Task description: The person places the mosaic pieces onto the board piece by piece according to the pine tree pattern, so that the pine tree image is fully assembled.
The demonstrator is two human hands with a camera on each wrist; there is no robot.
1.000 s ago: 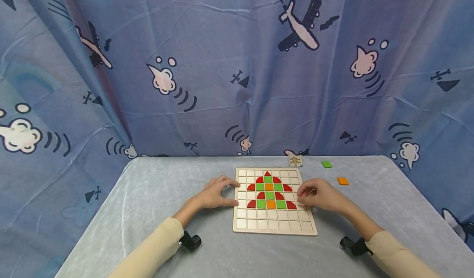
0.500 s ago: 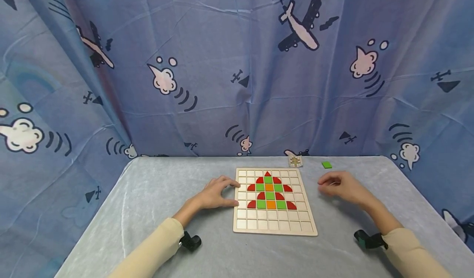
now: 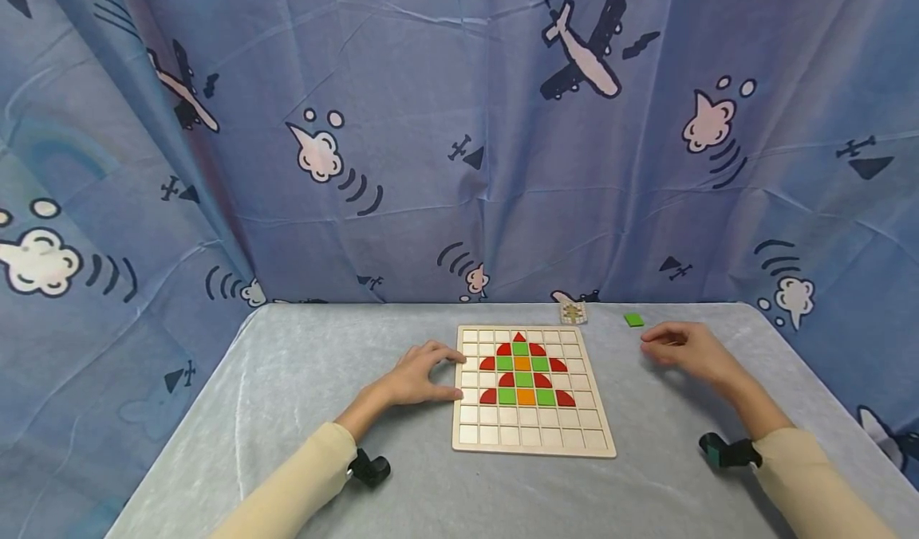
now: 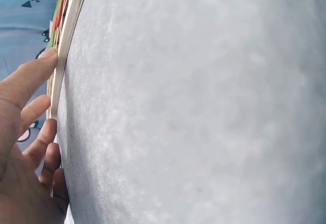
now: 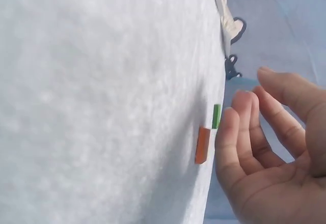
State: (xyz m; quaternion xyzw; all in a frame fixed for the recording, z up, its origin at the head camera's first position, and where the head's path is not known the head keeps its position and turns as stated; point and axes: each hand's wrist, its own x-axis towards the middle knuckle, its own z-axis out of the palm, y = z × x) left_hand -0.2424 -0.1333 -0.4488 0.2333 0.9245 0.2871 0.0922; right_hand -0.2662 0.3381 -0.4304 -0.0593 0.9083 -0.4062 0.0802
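Observation:
A square wooden grid board [image 3: 531,437] lies on the table with red, green and orange tiles set in a tree-like pattern. Along its left edge, the thumb and fingers of my left hand [image 3: 420,376] rest spread apart; in the left wrist view fingertips [image 4: 49,54] touch the board's side. To the right of the board my right hand [image 3: 691,353] hovers, fingers loosely bent and holding nothing. An orange square tile [image 5: 202,145] lies on the table close to that hand in the right wrist view; the hand hides it in the head view. Beyond is a green square tile [image 3: 634,320].
A small patterned card [image 3: 573,312] lies behind the board near the table's far edge. The grey cloth-covered table [image 3: 323,348] ends at a blue curtain [image 3: 402,164] printed with planes.
My right hand has moved from the board's right edge away to the right, over the place of the orange tile, which it now covers. The left hand stays put.

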